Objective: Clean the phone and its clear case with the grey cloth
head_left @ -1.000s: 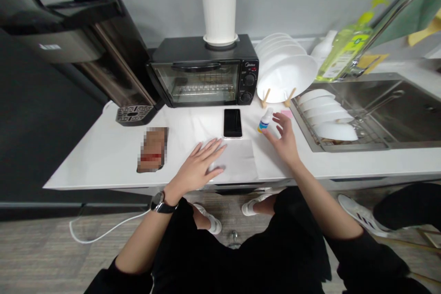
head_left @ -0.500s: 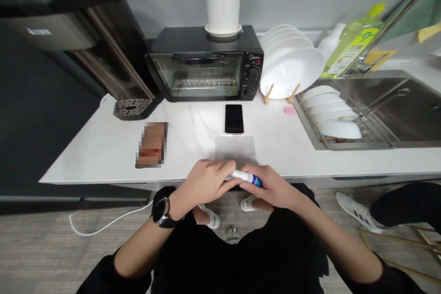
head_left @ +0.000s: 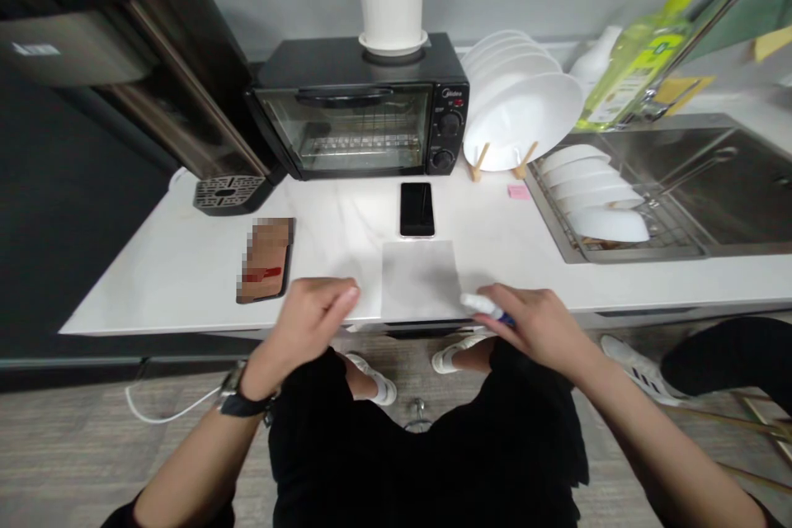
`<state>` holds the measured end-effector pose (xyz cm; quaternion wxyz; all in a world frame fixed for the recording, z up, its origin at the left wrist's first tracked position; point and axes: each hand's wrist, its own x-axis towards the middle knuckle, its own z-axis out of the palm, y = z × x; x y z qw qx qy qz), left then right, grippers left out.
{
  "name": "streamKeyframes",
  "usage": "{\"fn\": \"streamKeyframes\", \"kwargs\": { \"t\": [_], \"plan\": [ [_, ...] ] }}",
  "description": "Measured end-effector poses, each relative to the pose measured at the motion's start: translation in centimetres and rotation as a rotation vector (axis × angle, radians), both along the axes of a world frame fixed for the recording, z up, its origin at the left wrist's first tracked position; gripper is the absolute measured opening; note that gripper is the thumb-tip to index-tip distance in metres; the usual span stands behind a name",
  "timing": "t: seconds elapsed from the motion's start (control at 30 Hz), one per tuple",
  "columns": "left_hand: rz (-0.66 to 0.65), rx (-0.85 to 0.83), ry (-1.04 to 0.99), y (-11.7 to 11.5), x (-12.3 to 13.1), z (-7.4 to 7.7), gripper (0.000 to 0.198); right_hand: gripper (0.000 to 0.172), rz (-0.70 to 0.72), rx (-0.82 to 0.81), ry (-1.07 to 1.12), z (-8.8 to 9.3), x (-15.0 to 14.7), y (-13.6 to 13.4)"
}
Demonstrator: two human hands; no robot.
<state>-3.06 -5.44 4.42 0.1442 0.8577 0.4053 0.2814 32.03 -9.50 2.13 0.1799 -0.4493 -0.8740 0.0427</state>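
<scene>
My right hand grips a small white and blue tube, its white end pointing left over the right edge of a thin greyish sheet. The tube is blurred, and its blue end is mostly hidden in my fingers. At the counter's front edge, to the left of the sheet, my left hand is closed, thumb pressed along the curled fingers. Whatever it may hold is hidden. A black-screened phone lies just behind the sheet.
A second phone, partly pixelated, lies left on the white counter. Behind stand a drink dispenser, a toaster oven and racked white plates. At right are a pink note and a sink. Another person's shoe shows below.
My hands were together around the tube and have moved apart. The left went left; the right went right, keeping the tube. More of the sheet is uncovered, and the view has shifted slightly.
</scene>
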Motion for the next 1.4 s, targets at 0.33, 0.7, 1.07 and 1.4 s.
{"fn": "streamKeyframes", "kwargs": {
  "t": [0.33,0.7,1.07,1.4],
  "plan": [
    [-0.018,-0.25,-0.094,3.1,1.7,-2.7,0.024,0.032,-0.09,-0.398,0.537,-1.2,0.8,2.0],
    [0.108,-0.313,-0.292,6.3,3.6,-5.6,0.018,0.056,-0.116,-0.862,1.367,-2.4,-2.3,3.0],
    [0.198,-0.194,-0.201,6.2,3.7,-5.7,0.02,0.05,-0.035,-0.106,0.021,-1.0,-2.1,6.5],
    [0.293,-0.175,-0.279,6.2,3.7,-5.5,0.023,0.048,0.02,0.047,-0.292,-1.2,-2.8,7.7]
  ]
}}
